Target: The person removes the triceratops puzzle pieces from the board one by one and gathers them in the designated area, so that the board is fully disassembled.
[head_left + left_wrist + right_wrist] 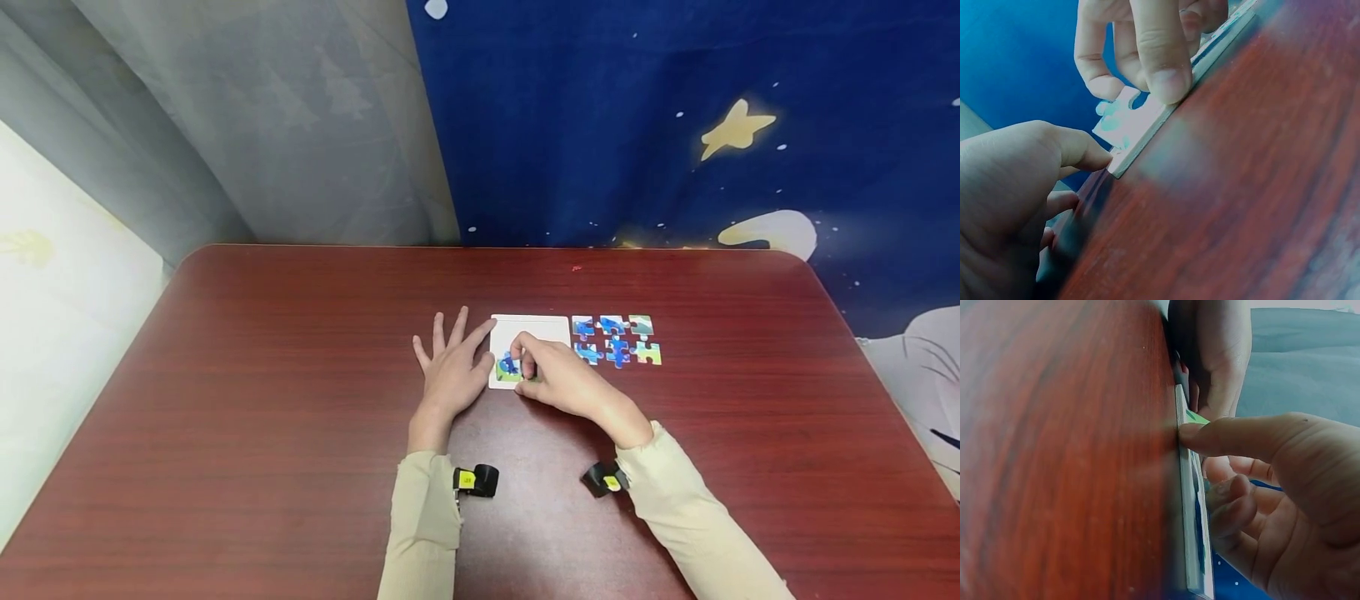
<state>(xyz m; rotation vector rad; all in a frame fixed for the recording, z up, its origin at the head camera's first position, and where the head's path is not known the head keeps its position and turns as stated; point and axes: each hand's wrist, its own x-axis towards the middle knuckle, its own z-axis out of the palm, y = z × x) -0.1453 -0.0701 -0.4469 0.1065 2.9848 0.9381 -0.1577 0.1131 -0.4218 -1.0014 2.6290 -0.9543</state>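
A white puzzle board [536,328] lies flat on the table. My left hand [454,375] rests at its left side, fingers spread, with index finger and thumb at the board's edge. Over the board, my right hand [562,375] pinches a blue and green puzzle piece [507,367] at the near left corner. In the left wrist view that puzzle piece [1116,122] stands tilted, its tab and notch visible, while the right thumb [1169,84] presses at the board's near edge. More green print shows under the right hand, which hides part of the board.
Several loose puzzle pieces [618,352] lie in two rows right beside the board, blue ones and greener ones. The brown table [300,417] reaches back to a grey curtain [315,125] and a blue starry curtain [570,125]. Black wrist cameras [486,481] sit by both sleeves.
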